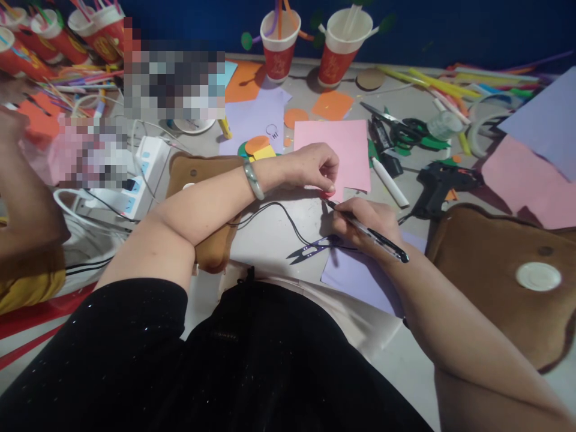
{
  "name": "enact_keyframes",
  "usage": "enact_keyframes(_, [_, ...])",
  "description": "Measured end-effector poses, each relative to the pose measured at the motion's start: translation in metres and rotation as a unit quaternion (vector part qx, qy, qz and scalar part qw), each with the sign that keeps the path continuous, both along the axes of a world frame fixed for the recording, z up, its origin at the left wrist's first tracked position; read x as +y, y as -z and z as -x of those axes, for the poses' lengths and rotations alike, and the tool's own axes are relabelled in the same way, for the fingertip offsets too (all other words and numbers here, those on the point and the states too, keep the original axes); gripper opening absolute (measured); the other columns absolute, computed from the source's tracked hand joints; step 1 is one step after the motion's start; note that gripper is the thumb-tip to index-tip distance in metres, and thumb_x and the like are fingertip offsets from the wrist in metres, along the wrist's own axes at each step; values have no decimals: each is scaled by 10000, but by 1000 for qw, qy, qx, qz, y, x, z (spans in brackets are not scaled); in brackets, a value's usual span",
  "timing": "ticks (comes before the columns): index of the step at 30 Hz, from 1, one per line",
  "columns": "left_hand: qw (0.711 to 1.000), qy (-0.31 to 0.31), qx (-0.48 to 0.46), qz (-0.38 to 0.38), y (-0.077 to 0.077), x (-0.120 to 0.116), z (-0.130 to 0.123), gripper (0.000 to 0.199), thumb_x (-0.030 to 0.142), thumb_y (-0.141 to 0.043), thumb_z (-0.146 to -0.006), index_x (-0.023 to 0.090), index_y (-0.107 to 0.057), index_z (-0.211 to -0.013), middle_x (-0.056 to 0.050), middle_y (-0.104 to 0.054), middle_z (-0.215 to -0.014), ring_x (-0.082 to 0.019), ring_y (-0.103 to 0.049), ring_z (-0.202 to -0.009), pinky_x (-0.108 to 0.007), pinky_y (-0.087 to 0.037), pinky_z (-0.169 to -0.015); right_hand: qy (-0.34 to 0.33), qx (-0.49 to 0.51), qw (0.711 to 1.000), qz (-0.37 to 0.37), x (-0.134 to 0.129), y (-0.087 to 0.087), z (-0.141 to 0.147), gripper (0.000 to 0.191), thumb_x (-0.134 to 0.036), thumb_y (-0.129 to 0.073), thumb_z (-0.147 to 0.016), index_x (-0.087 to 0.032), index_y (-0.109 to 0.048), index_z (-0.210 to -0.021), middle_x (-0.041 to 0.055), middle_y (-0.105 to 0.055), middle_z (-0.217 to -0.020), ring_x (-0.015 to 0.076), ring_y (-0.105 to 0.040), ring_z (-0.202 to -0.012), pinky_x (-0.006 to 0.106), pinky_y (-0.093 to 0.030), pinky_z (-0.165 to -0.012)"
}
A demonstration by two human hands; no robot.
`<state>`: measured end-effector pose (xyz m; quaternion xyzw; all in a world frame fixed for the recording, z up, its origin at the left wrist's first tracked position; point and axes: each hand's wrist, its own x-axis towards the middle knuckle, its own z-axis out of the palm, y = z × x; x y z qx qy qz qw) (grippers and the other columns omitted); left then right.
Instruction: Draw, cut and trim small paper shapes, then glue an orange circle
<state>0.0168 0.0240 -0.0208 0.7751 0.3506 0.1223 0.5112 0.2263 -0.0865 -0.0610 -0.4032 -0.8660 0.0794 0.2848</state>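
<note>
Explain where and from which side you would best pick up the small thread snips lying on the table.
Grip the snips at the looped handle end on the right, coming from above. The pointed blades face left, and the right hand with its pen crowds that handle end.

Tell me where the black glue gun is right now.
In the head view, the black glue gun lies on the table's right side, beyond the right hand, between the white marker and the pink paper.
</note>
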Motion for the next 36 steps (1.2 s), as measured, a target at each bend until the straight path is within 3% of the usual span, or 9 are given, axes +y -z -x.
enact_keyframes(13, [1000,6,0,-5,2,0,1,111,85,-782,-678,177,-733,-640,-34,-717,-702,-140,-620,-696,-321,-457,-683,82,2,996,33,-2,0,-2,151,-337,-604,-875,-215,-684,-837,56,-730,-681,185,-648,-578,296,-464,-558])
enact_keyframes(21, [1000,12,-21,20,0,-2,2,71,110,-767,-683,160,-721,-662,-50,-737,-701,-137,-664,-697,-300,-492,-695,110,41,993,-4,2,4,-6,112,-311,-626,-838,-213,-678,-816,33,-721,-664,182,-646,-552,298,-490,-541])
enact_keyframes(29, [1000,-11,0,11,-3,-4,0,134,78,-784,-668,176,-694,-661,-36,-717,-718,-154,-661,-729,-329,-502,-739,160,156,970,97,5,3,-10,77,-334,-642,-906,-263,-654,-879,40,-751,-707,223,-693,-577,369,-555,-557])
enact_keyframes(36, [999,-31,24,-24,-5,-3,0,143,119,-814,-656,174,-698,-719,-21,-668,-766,-156,-626,-792,-316,-485,-745,136,185,963,139,5,7,-8,79,-314,-661,-912,-237,-654,-924,30,-733,-736,205,-671,-597,350,-526,-565])
